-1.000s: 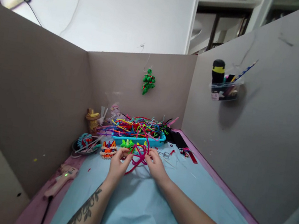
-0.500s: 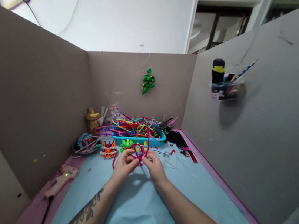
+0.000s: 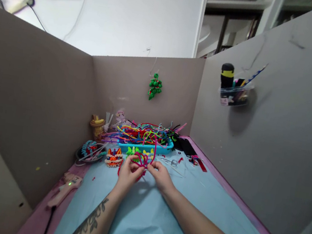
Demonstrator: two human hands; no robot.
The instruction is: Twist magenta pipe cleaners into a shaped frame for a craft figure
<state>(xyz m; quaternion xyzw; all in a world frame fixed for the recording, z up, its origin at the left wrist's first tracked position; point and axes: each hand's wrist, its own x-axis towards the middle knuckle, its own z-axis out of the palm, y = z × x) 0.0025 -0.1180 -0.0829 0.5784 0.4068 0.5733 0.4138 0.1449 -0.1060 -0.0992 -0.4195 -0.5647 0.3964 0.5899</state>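
Observation:
Above the blue table cover, my left hand pinches a looped bundle of magenta pipe cleaners between thumb and fingers. On the bundle's right side, the thumb and fingertips of my right hand are closed on a magenta strand. One loose strand stands up above the right fingertips. Just behind the hands, green and yellow pipe-cleaner figures are partly covered by the bundle. An orange and white pipe-cleaner figure sits left of my left hand.
A turquoise tray heaped with colourful pipe cleaners stands at the back. Left are a dark bowl and a pink glue gun with a green light. Small scissors lie to the right. Grey panels enclose the table.
The upright magenta strand has shifted and its tip is lower. The loops have turned slightly in my fingers. Both hands stay at nearly the same place.

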